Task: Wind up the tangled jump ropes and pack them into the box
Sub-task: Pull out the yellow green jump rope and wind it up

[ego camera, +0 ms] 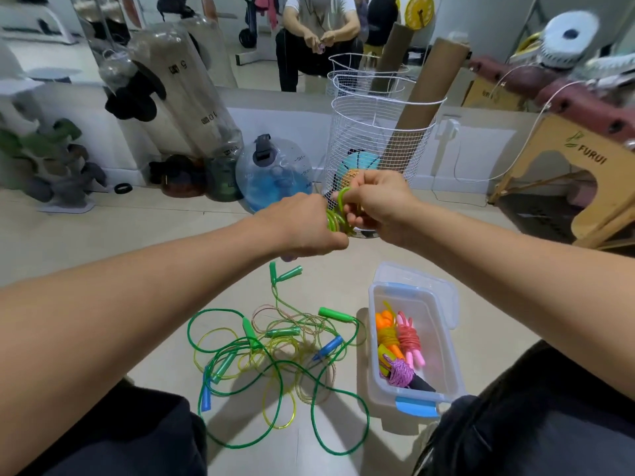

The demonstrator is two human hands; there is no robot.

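Keep the coil tight: your left hand [304, 225] grips the wound yellow-green rope [338, 218] while your right hand [376, 201] pinches a loop at its top, held up in front of you above the floor. Likely best to wrap the free end round the bundle's middle and tuck it before letting go. The cord is thin, glossy and springy-looking. Three wound bundles lie in the clear box [378, 379]; the tangled ropes [275, 355] lie on the floor beside it.

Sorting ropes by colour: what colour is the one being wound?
Yellow-green rope, head view.
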